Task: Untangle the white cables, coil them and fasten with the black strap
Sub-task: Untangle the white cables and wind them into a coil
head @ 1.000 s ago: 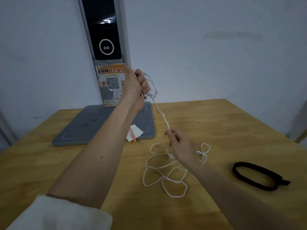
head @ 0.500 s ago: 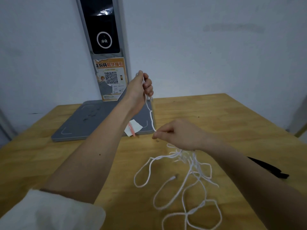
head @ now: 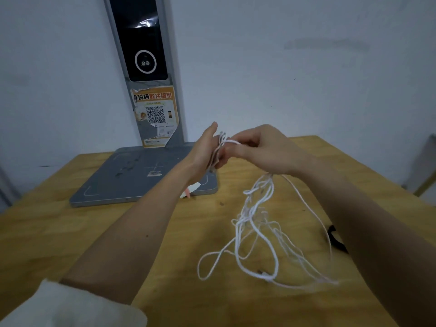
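White cables [head: 259,223] — thin, pale, a loose snarl of loops hanging from the hands down to the counter [head: 70,232]. Up top, several strands are wrapped around the left hand [head: 207,149], bunched tight across the fingers. From there the bundle passes under the right hand [head: 264,149] and drops, so its long axis runs from upper left, at the hands, down and toward the near right. The lower loops fan out over the wood: one wide loop swings to the left, and a cluster of thinner strands trails off to the right, blurred, ending in a faint point near the right forearm. A small dark connector shows low in the tangle.

The left hand is held edge-on with fingers mostly straight, thumb up, cable turns around it. The right hand has its fingers curled and pinches a white strand right against the left hand's fingers — the two hands are touching or nearly so.

The strap [head: 335,239] lies flat on the counter to the right, mostly hidden behind the right forearm, just beside the outermost strand.

Behind the hands sits a grey flat base [head: 132,175] with an upright post [head: 146,43] carrying a dark screen and an orange sticker [head: 154,114] with a QR code. A white sleeve [head: 70,305] covers the left arm near the bottom edge.
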